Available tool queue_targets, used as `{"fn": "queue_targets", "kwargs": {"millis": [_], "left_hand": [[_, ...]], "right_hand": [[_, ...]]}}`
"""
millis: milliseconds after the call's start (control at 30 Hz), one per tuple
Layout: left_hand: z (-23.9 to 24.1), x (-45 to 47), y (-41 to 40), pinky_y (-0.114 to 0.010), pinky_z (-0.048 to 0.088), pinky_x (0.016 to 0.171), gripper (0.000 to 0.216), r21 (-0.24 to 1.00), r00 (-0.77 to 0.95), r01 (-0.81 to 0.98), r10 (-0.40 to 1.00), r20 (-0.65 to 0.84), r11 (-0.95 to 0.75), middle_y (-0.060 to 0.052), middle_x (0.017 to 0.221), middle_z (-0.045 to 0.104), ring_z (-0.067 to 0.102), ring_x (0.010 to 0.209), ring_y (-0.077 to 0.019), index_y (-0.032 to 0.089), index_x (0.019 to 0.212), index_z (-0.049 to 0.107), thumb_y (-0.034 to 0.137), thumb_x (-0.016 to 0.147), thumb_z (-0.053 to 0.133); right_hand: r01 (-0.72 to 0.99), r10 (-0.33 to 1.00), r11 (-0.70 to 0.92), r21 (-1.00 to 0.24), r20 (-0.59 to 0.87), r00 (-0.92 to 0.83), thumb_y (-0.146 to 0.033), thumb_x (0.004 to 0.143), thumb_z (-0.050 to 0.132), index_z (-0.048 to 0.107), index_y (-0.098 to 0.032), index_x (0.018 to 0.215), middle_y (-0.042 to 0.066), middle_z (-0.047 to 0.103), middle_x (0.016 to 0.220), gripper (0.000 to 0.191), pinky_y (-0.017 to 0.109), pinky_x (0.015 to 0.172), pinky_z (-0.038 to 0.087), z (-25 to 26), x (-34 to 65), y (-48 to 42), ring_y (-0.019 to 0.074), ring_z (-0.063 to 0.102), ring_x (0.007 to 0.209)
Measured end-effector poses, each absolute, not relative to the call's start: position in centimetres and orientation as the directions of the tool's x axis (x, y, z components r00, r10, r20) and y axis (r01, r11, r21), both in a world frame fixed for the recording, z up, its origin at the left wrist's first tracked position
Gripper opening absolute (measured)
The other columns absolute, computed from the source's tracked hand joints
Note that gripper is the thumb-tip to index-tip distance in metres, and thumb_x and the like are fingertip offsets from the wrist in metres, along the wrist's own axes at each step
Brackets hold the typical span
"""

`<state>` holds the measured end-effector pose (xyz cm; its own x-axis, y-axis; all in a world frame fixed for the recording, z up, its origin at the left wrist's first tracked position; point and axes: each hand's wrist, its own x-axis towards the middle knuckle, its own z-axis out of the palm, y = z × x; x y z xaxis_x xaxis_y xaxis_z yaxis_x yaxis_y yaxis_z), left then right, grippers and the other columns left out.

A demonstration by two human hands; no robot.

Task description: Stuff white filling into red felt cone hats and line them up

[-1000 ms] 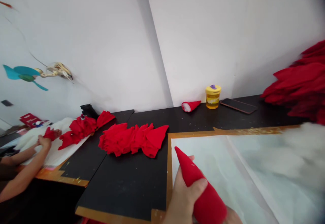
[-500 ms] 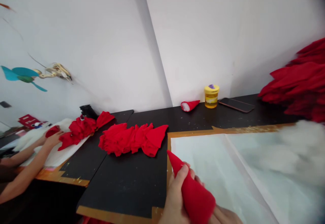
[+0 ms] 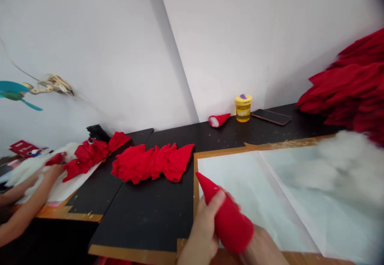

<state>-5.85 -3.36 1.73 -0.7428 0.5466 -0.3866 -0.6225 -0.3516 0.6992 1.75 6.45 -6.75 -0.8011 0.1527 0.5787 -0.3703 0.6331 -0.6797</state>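
A red felt cone point(image 3: 231, 225) is in my left hand point(image 3: 207, 225), whose thumb lies across its near side while fingertips show at the far side. The cone's narrow tip points up and to the left, and its wide end faces down and to the right. My right hand point(image 3: 264, 247) is at that wide end, with only the back of the hand and wrist showing. Its fingers are hidden by the cone, so whether they are inside or behind it I cannot tell. Beneath lies white sheeting point(image 3: 234, 169), with loose white stuffing point(image 3: 345, 173) to the right.
Left lies a row of red cones point(image 3: 153, 163). Along the wall are a stuffed cone point(image 3: 219, 120), a yellow-lidded tub point(image 3: 243, 108) and a phone point(image 3: 271, 117). A red cloth pile point(image 3: 351, 85) rises at right. A co-worker's hands point(image 3: 52, 173) handle red fabric at far left.
My view has shifted slightly to the right. The cone stays in my left hand, and my right hand remains at its wide end. The co-worker's hands have moved a little.
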Motion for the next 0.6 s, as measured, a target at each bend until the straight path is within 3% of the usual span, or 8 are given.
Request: {"fn": "queue_targets", "kwargs": {"millis": [100, 167, 267, 333, 400, 500, 533, 600], "left_hand": [[1.8, -7.3, -3.4, -0.045, 0.056, 0.070, 0.044, 0.739, -0.822, -0.542, 0.433, -0.370, -0.399, -0.009, 0.094, 0.071, 0.072, 0.078, -0.0312, 0.021, 0.114, 0.056, 0.046, 0.081, 0.072], [1.8, -7.8, -3.4, -0.043, 0.056, 0.068, 0.053, 0.792, -0.873, -0.459, 0.371, -0.316, -0.404, -0.007, 0.093, 0.071, 0.073, 0.079, -0.0317, 0.025, 0.125, 0.051, 0.036, 0.079, 0.074], [1.7, -8.6, -3.3, -0.034, 0.055, 0.067, 0.047, 0.749, -0.879, -0.468, 0.337, -0.338, -0.469, -0.003, 0.079, 0.068, 0.071, 0.071, -0.0239, 0.019, 0.113, 0.057, 0.017, 0.071, 0.078], [1.8, -9.5, -3.5, -0.030, 0.055, 0.065, 0.036, 0.687, -0.862, -0.507, 0.306, -0.404, -0.521, -0.001, 0.073, 0.066, 0.066, 0.062, -0.0177, 0.017, 0.101, 0.061, 0.016, 0.070, 0.078], [2.0, -10.8, -3.9, -0.030, 0.055, 0.064, 0.028, 0.645, -0.849, -0.522, 0.271, -0.453, -0.558, -0.001, 0.072, 0.066, 0.065, 0.060, -0.0158, 0.017, 0.099, 0.062, 0.023, 0.076, 0.077], [2.4, -12.4, -4.5, -0.034, 0.058, 0.071, 0.025, 0.591, -0.830, -0.544, 0.278, -0.484, -0.595, -0.002, 0.078, 0.068, 0.068, 0.068, -0.0180, 0.018, 0.098, 0.062, 0.035, 0.083, 0.072], [2.4, -12.6, -4.6, -0.035, 0.058, 0.073, 0.025, 0.574, -0.819, -0.559, 0.290, -0.496, -0.598, -0.004, 0.080, 0.069, 0.069, 0.070, -0.0186, 0.017, 0.096, 0.063, 0.037, 0.084, 0.072], [2.3, -12.5, -4.5, -0.036, 0.058, 0.076, 0.026, 0.539, -0.796, -0.589, 0.321, -0.513, -0.602, -0.006, 0.082, 0.069, 0.069, 0.071, -0.0190, 0.015, 0.092, 0.063, 0.038, 0.084, 0.071]], "right_hand": [[-0.427, 0.049, 0.694, -0.580, 0.629, -0.776, -0.008, 0.087, 0.042, 0.069, -0.022, 0.097, 0.005, 0.073, 0.076, 0.033, 0.024, 0.055, 0.061, -5.4, 1.9, 7.1, 0.0194, 0.070, 0.061], [-0.433, 0.004, 0.710, -0.555, 0.618, -0.786, -0.004, 0.087, 0.038, 0.066, -0.021, 0.115, 0.006, 0.074, 0.084, 0.043, 0.024, 0.060, 0.062, -4.8, 2.1, 7.1, 0.0197, 0.072, 0.067], [-0.454, -0.068, 0.723, -0.521, 0.600, -0.797, -0.002, 0.086, 0.039, 0.060, -0.020, 0.129, 0.009, 0.076, 0.097, 0.051, 0.024, 0.068, 0.064, -4.2, 2.4, 7.2, 0.0203, 0.076, 0.075], [-0.488, -0.100, 0.734, -0.472, 0.637, -0.765, -0.001, 0.087, 0.040, 0.055, -0.018, 0.136, 0.012, 0.073, 0.117, 0.054, 0.026, 0.081, 0.063, -4.0, 2.7, 7.5, 0.0227, 0.076, 0.095], [-0.451, -0.036, 0.753, -0.479, 0.654, -0.755, -0.005, 0.091, 0.043, 0.051, -0.018, 0.139, 0.014, 0.069, 0.127, 0.050, 0.027, 0.090, 0.060, -3.8, 3.0, 8.2, 0.0231, 0.072, 0.108], [-0.280, 0.195, 0.717, -0.638, 0.570, -0.799, -0.019, 0.098, 0.050, 0.056, -0.020, 0.127, 0.009, 0.074, 0.108, 0.030, 0.018, 0.074, 0.062, -3.7, 3.1, 9.2, 0.0149, 0.075, 0.083], [-0.269, 0.228, 0.699, -0.662, 0.564, -0.794, -0.022, 0.098, 0.051, 0.057, -0.022, 0.122, 0.007, 0.074, 0.102, 0.024, 0.016, 0.069, 0.062, -3.7, 3.0, 9.3, 0.0132, 0.074, 0.076], [-0.328, 0.194, 0.712, -0.621, 0.623, -0.758, -0.019, 0.098, 0.050, 0.058, -0.023, 0.121, 0.006, 0.073, 0.104, 0.024, 0.018, 0.074, 0.062, -3.8, 2.4, 9.0, 0.0139, 0.074, 0.084]]}}
